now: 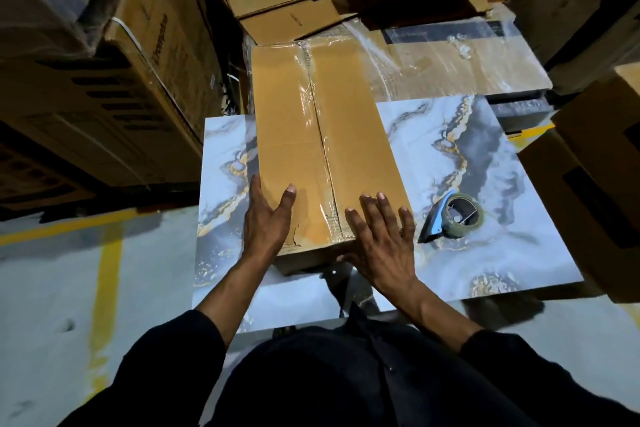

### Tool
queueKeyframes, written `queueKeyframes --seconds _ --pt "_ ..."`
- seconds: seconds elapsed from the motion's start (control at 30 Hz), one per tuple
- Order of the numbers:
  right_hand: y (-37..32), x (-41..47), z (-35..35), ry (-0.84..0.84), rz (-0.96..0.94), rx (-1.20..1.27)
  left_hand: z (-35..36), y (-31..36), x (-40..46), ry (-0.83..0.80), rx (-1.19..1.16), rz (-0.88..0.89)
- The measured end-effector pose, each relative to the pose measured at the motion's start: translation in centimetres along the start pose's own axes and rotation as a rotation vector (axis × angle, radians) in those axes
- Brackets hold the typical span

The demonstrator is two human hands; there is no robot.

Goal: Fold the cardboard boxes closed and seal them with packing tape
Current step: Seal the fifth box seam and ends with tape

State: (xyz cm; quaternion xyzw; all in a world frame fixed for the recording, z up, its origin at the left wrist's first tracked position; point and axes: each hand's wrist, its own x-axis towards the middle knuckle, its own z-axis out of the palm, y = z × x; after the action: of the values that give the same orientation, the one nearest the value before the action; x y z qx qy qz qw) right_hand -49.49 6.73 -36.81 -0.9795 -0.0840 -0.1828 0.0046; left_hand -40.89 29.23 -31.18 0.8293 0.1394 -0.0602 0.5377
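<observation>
Long cardboard box (325, 156) lying closed on a marble-patterned board (485, 163), flaps folded shut and a strip of clear tape (320, 135) running down the centre seam from far end to near end. Near end of the box closest to the body, jutting slightly past the board's near edge. Left hand (265, 218) set against the near left corner of the box, fingers straight and together along the left side, thumb spread apart and resting on the top; gripping nothing. Right hand (379, 239) laid flat on the near right part of the top, fingers straight and fanned out, tips pointing away, thumb hanging at the near edge; holding nothing. Taped seam passing between the two hands. Tape dispenser (452, 217) with its roll lying on the board just right of the box, near the right hand but apart from it. Stacks of other boxes (138, 55) crowding round on the left, behind and on the right. Grey floor with yellow painted lines (104, 253) to the lower left. Dark sleeves (194, 350) in the foreground.
</observation>
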Motion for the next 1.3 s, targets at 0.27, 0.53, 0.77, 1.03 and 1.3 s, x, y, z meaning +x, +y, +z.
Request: queueKeyframes --seconds 0.27,0.53,0.77,1.03,1.3 --pt "-1.2 0.4 0.2 0.060 0.119 0.051 0.3 0.9 -0.9 0.037 0.071 0.016" --pt "-0.8 -0.3 0.6 0.033 0.088 0.029 0.7 0.4 -1.8 0.131 0.524 0.260" --pt "2.2 -0.4 -0.6 0.061 -0.021 0.071 1.3 -2.1 -4.2 -0.072 1.036 0.995" --pt "1.0 -1.2 -0.3 0.045 0.020 0.033 2.4 -1.1 -5.1 -0.101 1.133 0.793" --pt "4.4 -1.7 -5.3 0.226 0.187 0.480 3.7 2.8 -4.1 -0.242 0.323 0.925"
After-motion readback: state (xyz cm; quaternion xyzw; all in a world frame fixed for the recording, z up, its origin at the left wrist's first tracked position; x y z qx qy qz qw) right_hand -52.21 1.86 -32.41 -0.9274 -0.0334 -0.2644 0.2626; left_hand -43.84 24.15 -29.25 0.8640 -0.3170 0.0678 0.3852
